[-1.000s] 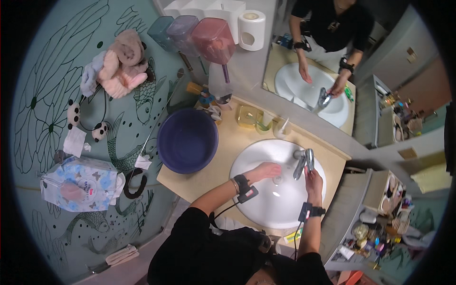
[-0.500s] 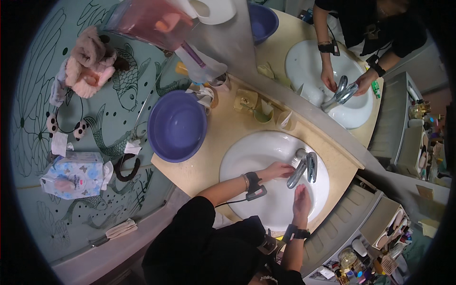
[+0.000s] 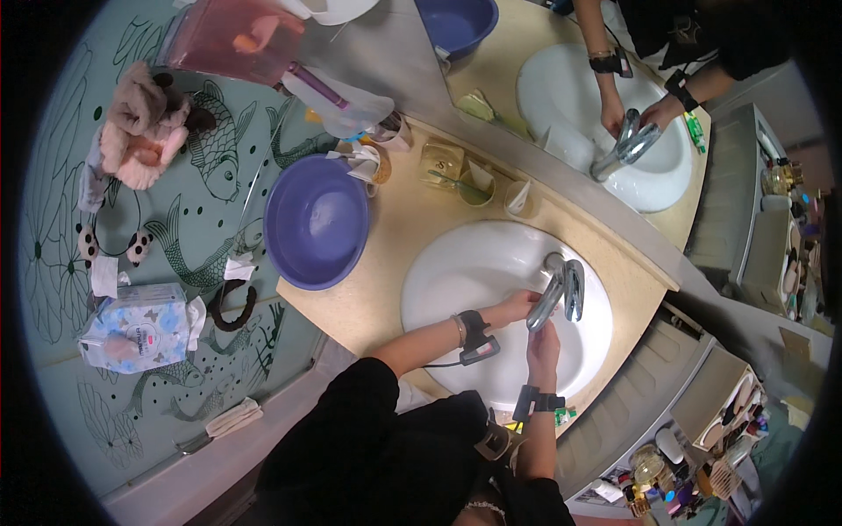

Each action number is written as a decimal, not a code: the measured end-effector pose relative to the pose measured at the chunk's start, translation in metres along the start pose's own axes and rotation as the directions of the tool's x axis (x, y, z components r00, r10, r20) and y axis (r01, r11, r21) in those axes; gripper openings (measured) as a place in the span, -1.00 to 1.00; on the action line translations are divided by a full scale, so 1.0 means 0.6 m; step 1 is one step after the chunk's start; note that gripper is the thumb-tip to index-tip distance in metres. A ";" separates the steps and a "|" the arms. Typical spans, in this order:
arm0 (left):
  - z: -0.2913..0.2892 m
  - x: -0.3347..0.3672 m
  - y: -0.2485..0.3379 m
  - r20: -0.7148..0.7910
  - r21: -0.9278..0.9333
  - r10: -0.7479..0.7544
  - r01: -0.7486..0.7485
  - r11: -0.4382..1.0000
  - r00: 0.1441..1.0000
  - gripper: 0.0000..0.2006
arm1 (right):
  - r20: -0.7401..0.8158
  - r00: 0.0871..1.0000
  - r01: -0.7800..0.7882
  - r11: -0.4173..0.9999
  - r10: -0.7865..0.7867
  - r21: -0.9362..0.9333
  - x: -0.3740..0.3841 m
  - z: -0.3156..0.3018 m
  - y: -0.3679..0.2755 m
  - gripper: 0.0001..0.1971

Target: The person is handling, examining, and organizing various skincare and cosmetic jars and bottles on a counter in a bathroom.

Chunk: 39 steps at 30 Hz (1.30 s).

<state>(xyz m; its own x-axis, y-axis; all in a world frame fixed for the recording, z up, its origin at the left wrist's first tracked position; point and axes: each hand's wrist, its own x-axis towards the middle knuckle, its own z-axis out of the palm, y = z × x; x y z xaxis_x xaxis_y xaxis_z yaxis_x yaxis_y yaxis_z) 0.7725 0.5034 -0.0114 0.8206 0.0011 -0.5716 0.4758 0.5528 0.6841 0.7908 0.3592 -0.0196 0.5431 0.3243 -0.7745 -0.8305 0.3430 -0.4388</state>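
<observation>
Reaching in by a chrome faucet [image 3: 545, 303], the left hand [image 3: 511, 309] and right hand [image 3: 544, 349] hung over a white oval ceramic sink [image 3: 438, 285].
The spout, mounted at the sink's back edge, partly hid the fingers; whether either hand was closed could not be told. Printed lettering marked a blue-and-white plastic tissue pack [image 3: 145, 329]; a purple plastic basin [image 3: 316, 223] stood left on the beige counter [image 3: 388, 250].

The pale-blue tissue pack [image 3: 132, 316] with butterfly prints, at left, carries small dark lettering in a round emblem, beside a tiny reddish mark. A yellowish transparent box [image 3: 441, 167] on the tabletop [image 3: 386, 250] bears a dark, letter-like mark. Labels on the crowded bottles [image 3: 647, 465] are too small to read.
</observation>
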 end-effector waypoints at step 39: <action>-0.047 -0.020 -0.004 0.011 -0.126 -0.063 0.064 0.990 0.998 -0.71 | 0.116 0.993 0.019 0.998 -0.026 0.059 -0.024 0.070 0.012 -0.79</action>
<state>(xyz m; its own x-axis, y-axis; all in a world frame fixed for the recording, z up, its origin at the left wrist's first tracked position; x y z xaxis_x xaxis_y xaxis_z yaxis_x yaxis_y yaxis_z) 0.7524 0.5255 -0.0193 0.7923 -0.0426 -0.6086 0.4837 0.6519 0.5840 0.7820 0.3938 0.0076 0.5749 0.4150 -0.7052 -0.8114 0.4001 -0.4260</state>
